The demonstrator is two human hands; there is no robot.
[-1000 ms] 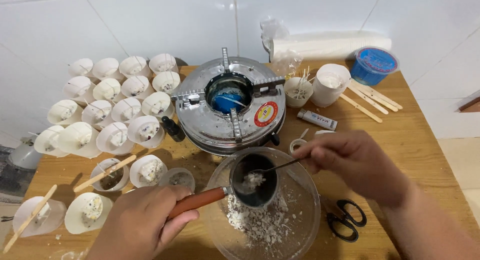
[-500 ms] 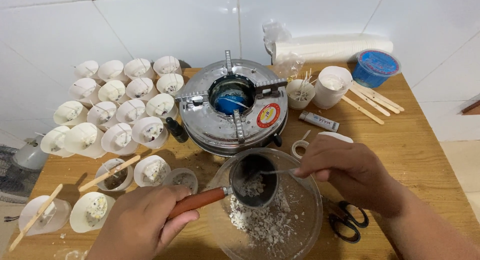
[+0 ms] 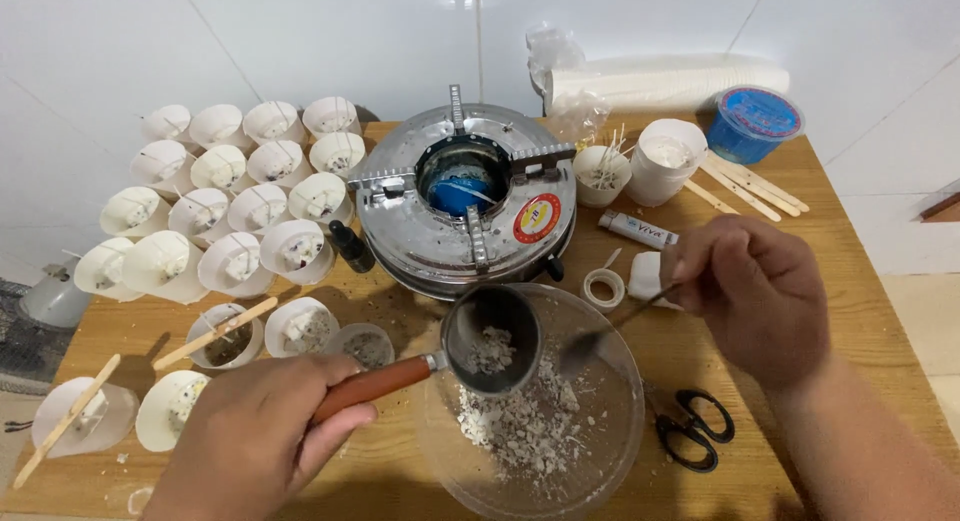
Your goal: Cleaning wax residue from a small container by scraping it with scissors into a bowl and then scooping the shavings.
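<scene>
Gripping hand, left: the left hand is clenching its fingers around the reddish-brown wooden handle of a small dark metal pot, at the lower left of the frame.
Pot position: it is hovering over the left rim of the clear glass bowl, just below centre, with the handle running down-left into the palm.
Pot contents: a small heap of pale wax flakes is lying inside.
Right hand: the right hand, at centre right, is pinching a thin metal spoon between thumb and fingertips; the spoon's bowl is dipping over the glass bowl, just right of the pot.
Bowl contents: more crumbled wax is lying on the bottom.
Behind the bowl: a round steel stove with a blue centre is standing at the middle of the wooden table.
Upper left: rows of white cups are crowding together.
Lower right: black scissors are lying beside the bowl, under the right wrist.
Upper right: a blue-lidded tub and wooden sticks are resting near the table's edge.
</scene>
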